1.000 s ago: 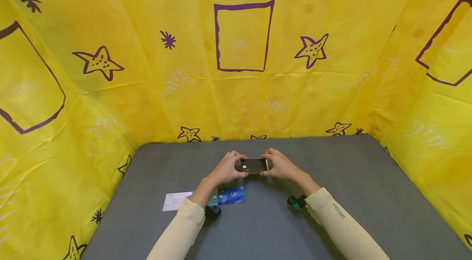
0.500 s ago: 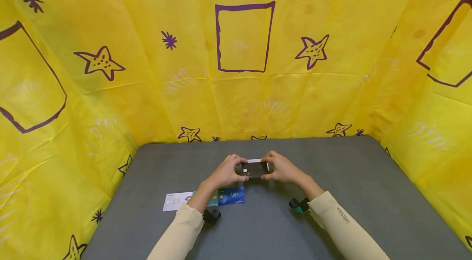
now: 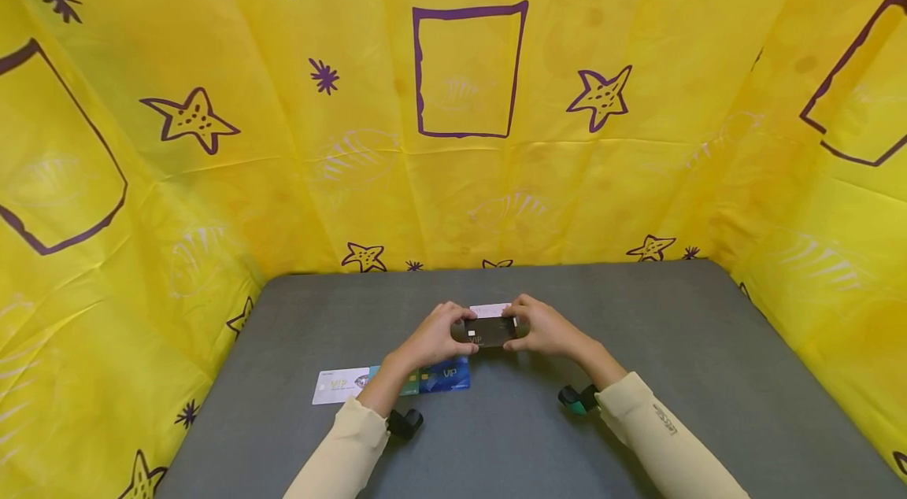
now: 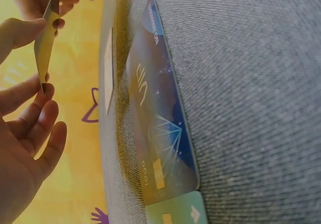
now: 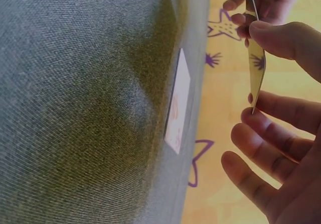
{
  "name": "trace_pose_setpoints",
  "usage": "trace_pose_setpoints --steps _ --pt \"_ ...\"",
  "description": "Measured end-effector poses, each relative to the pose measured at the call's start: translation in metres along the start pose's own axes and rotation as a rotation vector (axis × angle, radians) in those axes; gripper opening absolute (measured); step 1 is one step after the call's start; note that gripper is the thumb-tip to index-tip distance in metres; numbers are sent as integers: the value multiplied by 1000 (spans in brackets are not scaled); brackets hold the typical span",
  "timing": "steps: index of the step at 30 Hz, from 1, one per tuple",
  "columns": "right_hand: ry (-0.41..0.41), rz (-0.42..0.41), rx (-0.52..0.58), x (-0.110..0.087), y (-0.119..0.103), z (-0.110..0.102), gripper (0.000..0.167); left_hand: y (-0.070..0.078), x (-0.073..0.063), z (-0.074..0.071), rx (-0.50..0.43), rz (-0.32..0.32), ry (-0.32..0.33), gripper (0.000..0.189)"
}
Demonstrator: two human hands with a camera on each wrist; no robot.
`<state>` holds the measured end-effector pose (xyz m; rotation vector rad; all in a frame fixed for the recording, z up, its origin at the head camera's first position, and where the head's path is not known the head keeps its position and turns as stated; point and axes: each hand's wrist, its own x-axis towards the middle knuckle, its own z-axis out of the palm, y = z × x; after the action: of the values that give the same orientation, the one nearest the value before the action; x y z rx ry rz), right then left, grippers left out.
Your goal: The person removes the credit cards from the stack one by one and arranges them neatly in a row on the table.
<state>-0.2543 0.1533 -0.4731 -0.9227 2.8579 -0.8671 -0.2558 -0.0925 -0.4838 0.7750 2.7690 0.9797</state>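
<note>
Head view: two bare hands meet over a grey surface (image 3: pixel 524 428). The left hand (image 3: pixel 438 331) pinches one end of a black card (image 3: pixel 490 332) between thumb and fingers; the right hand (image 3: pixel 542 326) pinches the other end the same way. Both wrist views show the card lifted clear of the surface, with the lower fingers of each hand loosely bent and slightly apart.

Five cards are visible in all. One is the black card in the hands. Just beyond it, a loose white card (image 3: pixel 490 310) lies flat. Nearer the person and to the left, three more lie end to end in a row: a pale card (image 3: pixel 336 386), a green card (image 4: pixel 176 209) and a blue card (image 3: pixel 445 375), the green one partly behind the left forearm.

All are thin rectangles. The held card's underside is glossy, mirroring yellow. The surface has a fine ribbed weave, like fabric. Creased yellow cloth (image 3: pixel 460 192), printed with purple starfish and frames, hangs around three sides. Two cream sleeves (image 3: pixel 340 444) cover the forearms.
</note>
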Motion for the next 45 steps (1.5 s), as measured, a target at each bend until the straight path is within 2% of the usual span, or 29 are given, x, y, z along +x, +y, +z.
trace_pose_setpoints --steps 7,20,30,39,45 --pt "5 -28 0 -1 0 2 46 3 -4 2 1 7 9 48" --pt "-35 -2 -13 -3 2 8 47 2 -8 7 -6 -64 -40 49" --pt "-63 51 -3 -5 4 14 50 2 -10 9 54 -2 -55 51" --pt "-90 66 19 -8 5 20 51 1 -12 14 86 -18 -91 50" --pt "-98 61 27 -10 4 24 48 1 -13 17 139 -12 -112 50"
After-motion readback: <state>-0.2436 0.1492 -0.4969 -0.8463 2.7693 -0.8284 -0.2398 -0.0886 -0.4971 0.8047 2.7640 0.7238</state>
